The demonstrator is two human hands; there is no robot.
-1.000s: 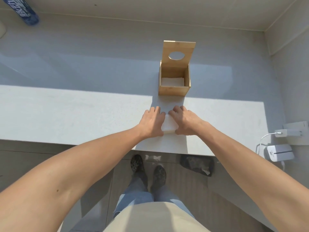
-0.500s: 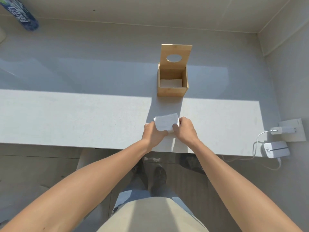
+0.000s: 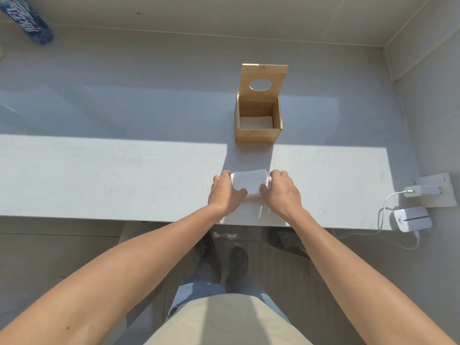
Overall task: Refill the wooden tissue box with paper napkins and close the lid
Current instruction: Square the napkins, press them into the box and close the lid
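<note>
The wooden tissue box (image 3: 257,136) stands on the grey counter, its lid (image 3: 263,80) with a round hole swung up at the back. A few white napkins (image 3: 256,122) lie at the bottom inside it. Nearer the counter's front edge, a stack of white paper napkins (image 3: 249,182) is held between both hands. My left hand (image 3: 225,192) grips its left end and my right hand (image 3: 281,191) grips its right end. The stack is in front of the box, apart from it.
A blue bottle (image 3: 28,23) lies at the far left back. At the right wall are a white socket plate with a charger (image 3: 420,190) and a small white device (image 3: 412,219) on a cable. The counter's front edge (image 3: 99,217) runs just below my wrists.
Both hands went from pressing flat on the napkin stack to gripping it by its ends; they lifted and tilted it, and now hold it level a little farther forward.
</note>
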